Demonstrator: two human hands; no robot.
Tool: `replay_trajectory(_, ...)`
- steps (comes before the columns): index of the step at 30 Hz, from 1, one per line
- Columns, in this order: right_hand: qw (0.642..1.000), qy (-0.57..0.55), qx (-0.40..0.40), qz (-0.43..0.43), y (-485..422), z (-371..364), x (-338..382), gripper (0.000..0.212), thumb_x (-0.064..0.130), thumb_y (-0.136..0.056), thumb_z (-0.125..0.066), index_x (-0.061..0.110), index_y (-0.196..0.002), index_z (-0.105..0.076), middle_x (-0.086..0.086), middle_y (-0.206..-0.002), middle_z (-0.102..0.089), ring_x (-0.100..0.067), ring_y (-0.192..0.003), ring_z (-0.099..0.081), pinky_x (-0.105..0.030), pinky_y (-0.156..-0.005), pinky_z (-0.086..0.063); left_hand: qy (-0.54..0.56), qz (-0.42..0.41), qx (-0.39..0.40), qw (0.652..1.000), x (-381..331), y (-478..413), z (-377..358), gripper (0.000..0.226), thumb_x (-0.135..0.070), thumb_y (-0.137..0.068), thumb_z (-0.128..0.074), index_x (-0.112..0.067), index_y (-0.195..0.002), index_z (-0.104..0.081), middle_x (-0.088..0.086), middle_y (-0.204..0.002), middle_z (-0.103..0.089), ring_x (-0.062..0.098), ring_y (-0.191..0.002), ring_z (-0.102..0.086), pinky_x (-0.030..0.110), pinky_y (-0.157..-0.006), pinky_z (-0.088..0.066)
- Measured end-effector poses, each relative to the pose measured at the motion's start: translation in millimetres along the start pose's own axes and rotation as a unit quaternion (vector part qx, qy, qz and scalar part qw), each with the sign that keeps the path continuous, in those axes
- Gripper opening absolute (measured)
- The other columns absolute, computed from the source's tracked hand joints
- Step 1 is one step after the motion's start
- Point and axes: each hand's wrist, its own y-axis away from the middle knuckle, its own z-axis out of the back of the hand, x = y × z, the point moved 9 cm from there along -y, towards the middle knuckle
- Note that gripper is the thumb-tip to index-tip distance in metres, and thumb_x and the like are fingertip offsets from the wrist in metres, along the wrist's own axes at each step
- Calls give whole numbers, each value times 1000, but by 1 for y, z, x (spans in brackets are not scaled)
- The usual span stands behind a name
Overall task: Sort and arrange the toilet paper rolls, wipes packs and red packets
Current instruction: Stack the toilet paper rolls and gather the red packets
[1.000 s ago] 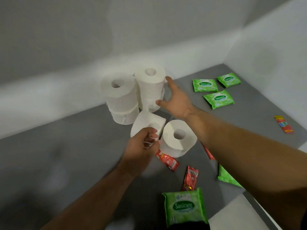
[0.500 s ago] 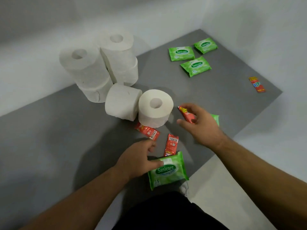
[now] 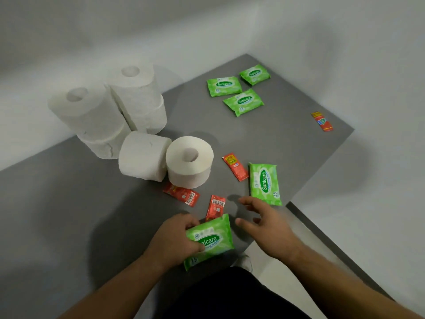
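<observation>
My left hand (image 3: 174,240) grips a green wipes pack (image 3: 212,238) at the mat's near edge. My right hand (image 3: 269,223) hovers beside it, fingers spread and empty. A second wipes pack (image 3: 264,183) lies just beyond my right hand, with a red packet (image 3: 235,166) to its left. Two more red packets (image 3: 181,194) (image 3: 215,207) lie in front of the rolls. Two stacks of white toilet rolls (image 3: 92,118) (image 3: 140,100) stand at the back left; one roll (image 3: 142,155) lies on its side next to an upright roll (image 3: 188,161). Three wipes packs (image 3: 242,102) sit at the far right.
A grey mat (image 3: 57,215) covers the floor against white walls. A lone red packet (image 3: 322,122) lies near the mat's right edge. Pale floor (image 3: 345,215) shows past the mat on the right. My dark clothing (image 3: 230,295) fills the bottom centre.
My left hand let go of the lying roll, came down and closed on the near wipes pack. My right hand dropped the red packet beside the second pack and drew back toward me.
</observation>
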Motion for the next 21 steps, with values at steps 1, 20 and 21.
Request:
replay_trajectory(1, 1000, -7, -2, 3, 0, 2, 0, 50, 35, -89, -74, 40, -134, -54, 23, -131, -56, 1, -123, -51, -33, -104, -48, 30, 7, -4, 1000, 0, 0, 3, 36, -32, -65, -94, -27, -89, -67, -13, -88, -72, 2, -81, -69, 20, -71, -53)
replay_trajectory(20, 943, -331, 43, 9, -127, 123, -5, 35, -2, -89, -68, 7, -122, -59, -26, -108, -71, -40, -95, -73, -49, -82, -60, 242, -34, -163, 956, -159, -115, 47, 51, -30, -75, -92, -34, -117, -65, -13, -106, -75, -1, -97, -71, 22, -83, -59)
replay_trajectory(21, 943, -332, 25, 5, -145, 140, -6, 30, -6, -91, -63, 5, -118, -59, -25, -104, -72, -34, -88, -74, -41, -74, -62, 242, -28, -173, 954, -164, -126, 48, 53, -29, -76, -92, -35, -119, -62, -14, -108, -73, -2, -98, -70, 22, -84, -58)
